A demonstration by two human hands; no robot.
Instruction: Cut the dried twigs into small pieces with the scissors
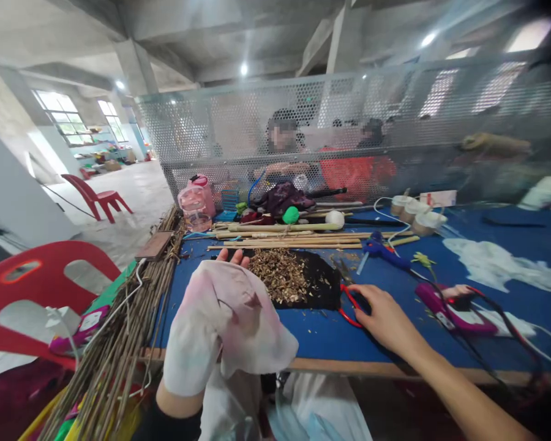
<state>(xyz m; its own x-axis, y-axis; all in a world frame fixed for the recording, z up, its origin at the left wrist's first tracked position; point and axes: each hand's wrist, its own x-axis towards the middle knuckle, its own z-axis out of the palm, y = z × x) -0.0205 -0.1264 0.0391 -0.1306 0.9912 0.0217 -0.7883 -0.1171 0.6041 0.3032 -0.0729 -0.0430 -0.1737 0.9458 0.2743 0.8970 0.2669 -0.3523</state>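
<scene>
Left hand [233, 258] loosely spread under pale cloth [243, 306], right hand [380, 311] touching red-handled scissors [344, 291] toward surface's [319, 340] near edge, pinched or not cannot tell; dragged blades could snag black cloth [320, 277], scattering chips [280, 277].

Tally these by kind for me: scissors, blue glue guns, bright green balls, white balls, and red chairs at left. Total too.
Scissors: 1
Glue gun: 1
Green ball: 1
White ball: 1
Red chairs: 2
Total: 6
</scene>
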